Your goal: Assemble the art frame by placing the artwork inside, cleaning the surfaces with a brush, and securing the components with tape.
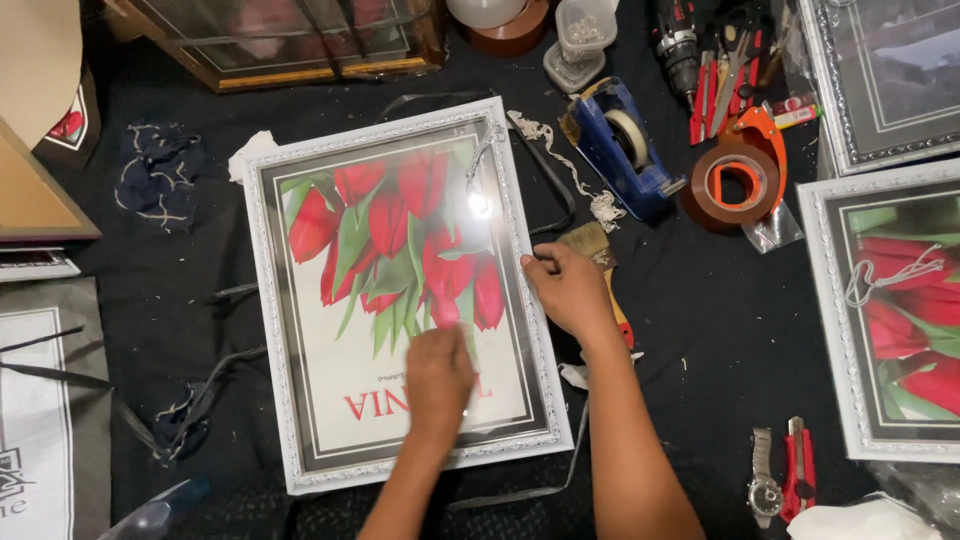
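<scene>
We found the left hand flat and blurred on the glass of the white-framed tulip picture, holding nothing. The right hand pressed the frame's edge, fingers closed on none. We judged steadier bracing and even strokes advisable; a brown brush lay just beyond on the desk.

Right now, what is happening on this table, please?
A person works on a white framed picture of red tulips lying flat on a black cloth. The left hand rests on the glass near the lower edge and looks blurred. The right hand touches the frame's right side. A blue tape dispenser, brown tape roll and brush lie alongside.
</scene>
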